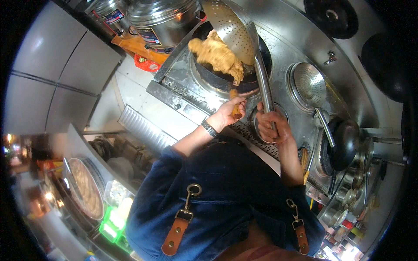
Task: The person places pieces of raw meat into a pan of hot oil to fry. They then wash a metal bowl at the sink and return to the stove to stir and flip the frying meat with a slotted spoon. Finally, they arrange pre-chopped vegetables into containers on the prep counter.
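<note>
A wide fisheye camera on the person's head looked steeply down, past a dark blue cloth garment [217,182] on the near side of a round black metal wok [208,73], close above that wok. Its curved field stretched left of the wok to a large, round, silver metal pot [162,24].

Blurry golden food [217,54] (wok [210,75] partly hidden)

Upper right of the fingers [264,126]: smaller strainer [310,85]. Right: black wok [347,143]. Upper left: steel pot [163,24]. Lower left: green container [111,225].
</note>
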Action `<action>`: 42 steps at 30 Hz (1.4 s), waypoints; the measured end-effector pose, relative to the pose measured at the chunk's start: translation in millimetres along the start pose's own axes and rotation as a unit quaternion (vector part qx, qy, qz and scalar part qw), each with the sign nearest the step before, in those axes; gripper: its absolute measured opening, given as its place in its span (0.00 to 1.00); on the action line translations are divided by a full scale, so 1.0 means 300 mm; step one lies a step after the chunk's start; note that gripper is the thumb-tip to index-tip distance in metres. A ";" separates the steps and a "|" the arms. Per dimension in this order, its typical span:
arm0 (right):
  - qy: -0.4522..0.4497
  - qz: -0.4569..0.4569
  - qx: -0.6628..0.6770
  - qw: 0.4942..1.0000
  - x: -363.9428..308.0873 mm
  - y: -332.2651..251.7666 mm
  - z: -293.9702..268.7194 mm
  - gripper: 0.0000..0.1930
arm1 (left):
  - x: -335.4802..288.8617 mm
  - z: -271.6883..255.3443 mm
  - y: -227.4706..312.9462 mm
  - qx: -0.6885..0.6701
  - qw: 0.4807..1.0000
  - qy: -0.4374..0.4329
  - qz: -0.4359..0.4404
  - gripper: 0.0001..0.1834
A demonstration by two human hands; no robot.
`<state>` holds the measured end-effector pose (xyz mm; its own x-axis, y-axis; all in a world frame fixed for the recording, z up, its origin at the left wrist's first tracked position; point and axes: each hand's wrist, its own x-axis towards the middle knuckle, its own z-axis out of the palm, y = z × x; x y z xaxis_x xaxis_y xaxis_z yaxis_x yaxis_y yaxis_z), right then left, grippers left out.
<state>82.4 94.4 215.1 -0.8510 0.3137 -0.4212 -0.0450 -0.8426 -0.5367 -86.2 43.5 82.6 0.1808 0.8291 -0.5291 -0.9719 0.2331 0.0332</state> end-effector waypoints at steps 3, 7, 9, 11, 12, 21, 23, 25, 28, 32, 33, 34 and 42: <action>0.035 0.011 -0.062 0.997 0.007 0.019 0.014 0.15 | -0.004 -0.005 -0.004 0.003 0.999 -0.027 0.016 0.12; 0.041 -0.011 -0.131 0.991 0.025 0.035 0.002 0.16 | 0.006 -0.010 -0.005 0.013 0.999 -0.026 0.021 0.16; 0.035 -0.024 -0.103 0.994 0.028 0.016 -0.022 0.16 | 0.012 -0.012 -0.007 0.014 0.999 -0.034 0.017 0.13; 0.050 -0.053 -0.074 0.995 0.027 -0.019 -0.054 0.16 | 0.013 -0.015 -0.008 0.006 0.999 -0.031 0.014 0.11; 0.048 -0.069 -0.078 0.993 0.029 -0.039 -0.070 0.16 | 0.012 -0.017 -0.008 -0.001 1.000 -0.026 0.016 0.09; 0.093 -0.087 -0.099 0.987 0.130 -0.179 -0.224 0.10 | -0.037 -0.047 0.049 0.009 1.000 -0.015 -0.006 0.07; 0.077 -0.074 -0.073 0.992 0.156 -0.174 -0.266 0.09 | -0.059 -0.058 0.075 0.020 1.000 -0.012 -0.005 0.07; 0.078 -0.068 -0.059 0.993 0.189 -0.157 -0.307 0.09 | -0.078 -0.068 0.112 0.032 0.999 -0.009 -0.008 0.07; 0.069 -0.073 -0.054 0.993 0.249 -0.128 -0.355 0.08 | -0.101 -0.082 0.157 0.037 0.999 -0.007 -0.035 0.08; 0.080 -0.086 -0.046 0.992 0.288 -0.161 -0.392 0.09 | -0.106 -0.092 0.179 0.033 0.998 -0.015 -0.055 0.08; 0.086 -0.070 -0.068 0.992 0.284 -0.188 -0.397 0.09 | -0.105 -0.093 0.181 0.041 0.998 -0.019 -0.052 0.08; 0.091 -0.054 -0.089 0.990 0.277 -0.225 -0.401 0.09 | -0.104 -0.094 0.182 0.044 0.998 -0.012 -0.046 0.09; 0.212 -0.103 -0.488 0.840 0.283 -0.452 -0.416 0.18 | -0.110 -0.088 0.196 0.024 0.998 0.004 -0.066 0.10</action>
<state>81.7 289.9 160.7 -0.6056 0.7110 -0.3576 0.4580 -0.0560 -0.8872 -153.4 16.4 79.8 0.3051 0.7861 -0.5375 -0.9315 0.3637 0.0030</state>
